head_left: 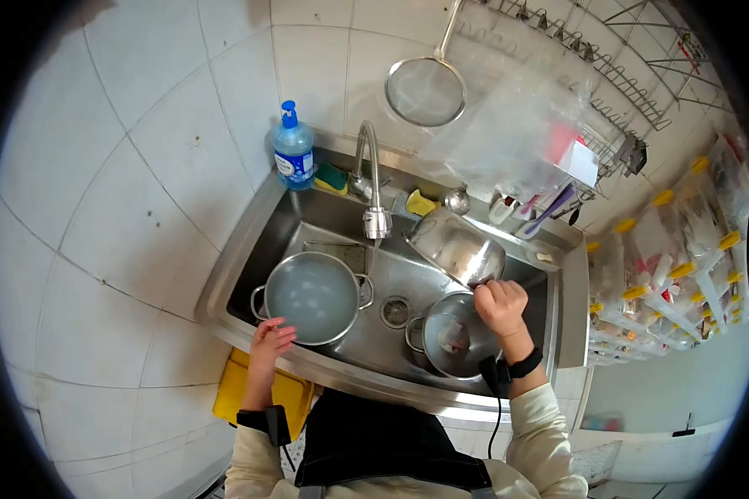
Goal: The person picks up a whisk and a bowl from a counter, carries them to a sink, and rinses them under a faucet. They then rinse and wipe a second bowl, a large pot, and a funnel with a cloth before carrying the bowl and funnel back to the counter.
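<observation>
My right hand (501, 306) is closed at the lower edge of a shiny steel pot (458, 245), which is tilted on its side at the back right of the sink. Below that hand sits a second steel pot (429, 345) with something pale and reddish at its bottom. On the left, a two-handled pot (295, 262) holds cloudy greyish water. My left hand (273, 337) is at the front left of this pot, close to its rim, fingers apart and holding nothing. Over the sink hangs the faucet (376, 220), a thin stream under its head.
Behind the steel sink (225, 279) stand a blue soap bottle (294, 154), a green-yellow sponge (331, 178), a yellow scrap (421, 203) and a ladle (457, 200). A strainer (426, 91) hangs on the wall. Clipped plastic bags (666, 258) hang at right; a yellow bin (258, 395) is below left.
</observation>
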The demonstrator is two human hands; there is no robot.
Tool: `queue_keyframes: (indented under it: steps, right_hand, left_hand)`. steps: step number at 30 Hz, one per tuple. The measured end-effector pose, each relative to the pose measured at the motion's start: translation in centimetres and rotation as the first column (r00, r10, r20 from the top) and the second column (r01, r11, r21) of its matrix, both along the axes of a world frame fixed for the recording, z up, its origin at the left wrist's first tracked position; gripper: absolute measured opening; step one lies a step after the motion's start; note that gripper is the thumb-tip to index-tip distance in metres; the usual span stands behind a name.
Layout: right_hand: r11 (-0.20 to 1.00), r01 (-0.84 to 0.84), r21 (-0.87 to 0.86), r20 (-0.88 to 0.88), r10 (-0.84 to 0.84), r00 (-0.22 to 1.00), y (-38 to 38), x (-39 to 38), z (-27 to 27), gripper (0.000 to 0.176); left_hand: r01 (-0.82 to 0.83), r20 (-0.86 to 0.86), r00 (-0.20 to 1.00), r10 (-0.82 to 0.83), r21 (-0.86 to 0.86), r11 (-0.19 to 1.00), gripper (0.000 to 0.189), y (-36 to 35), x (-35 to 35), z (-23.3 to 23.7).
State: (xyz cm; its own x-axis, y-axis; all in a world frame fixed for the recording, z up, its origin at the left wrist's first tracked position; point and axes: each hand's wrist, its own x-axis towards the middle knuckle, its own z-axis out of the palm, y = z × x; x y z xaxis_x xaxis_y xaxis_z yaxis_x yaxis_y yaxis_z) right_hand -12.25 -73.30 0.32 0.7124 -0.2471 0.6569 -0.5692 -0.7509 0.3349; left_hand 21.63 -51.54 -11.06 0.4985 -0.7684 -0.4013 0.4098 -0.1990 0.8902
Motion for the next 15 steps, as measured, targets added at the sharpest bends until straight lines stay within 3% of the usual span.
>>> queue_keyframes:
  steps: [4, 7, 9, 10, 12, 14, 15]
  right_hand:
    - [0.988, -0.128, -0.092, 0.004, 0.129, 0.992, -0.6, -1.9, 1.6, 0.019]
    - [0.983, -0.179, -0.048, -0.014, 0.178, 0.984, -1.7, -3.2, 0.5, 0.018]
    - [0.992, 0.088, 0.091, -0.119, -0.077, 0.99, -2.9, -3.4, -0.6, 0.016]
    - [0.994, 0.056, 0.099, -0.105, -0.045, 0.993, -2.7, -4.1, -0.9, 0.016]
    - [1.0, -0.01, 0.001, 0.083, 0.01, 0.996, -2.5, -5.9, -1.6, 0.017]
    - [0.998, -0.06, 0.02, 0.247, 0.053, 0.968, -2.3, -7.5, -3.1, 0.015]
    - [0.994, 0.019, 0.107, 0.178, -0.038, 0.983, -2.8, -8.2, -3.5, 0.016]
  left_hand:
    - [-0.002, -0.047, 0.999, 0.003, 0.02, 1.0, 0.023, 1.3, -1.8, -0.4]
    - [-0.025, -0.036, 0.999, 0.026, 0.041, 0.999, 0.023, 2.8, -3.7, 0.2]
    - [-0.074, -0.03, 0.997, 0.076, 0.063, 0.995, 0.024, 4.0, -4.9, 0.7]
    - [-0.096, -0.016, 0.995, 0.098, 0.058, 0.994, 0.024, 4.8, -5.4, 1.1]
    - [-0.192, 0.017, 0.981, 0.192, 0.047, 0.98, 0.025, 6.5, -6.2, 1.9]
    - [-0.245, 0.016, 0.969, 0.245, 0.108, 0.963, 0.026, 8.3, -7.9, 2.0]
    - [-0.239, 0.001, 0.97, 0.241, 0.131, 0.962, 0.027, 9.5, -8.8, 1.4]
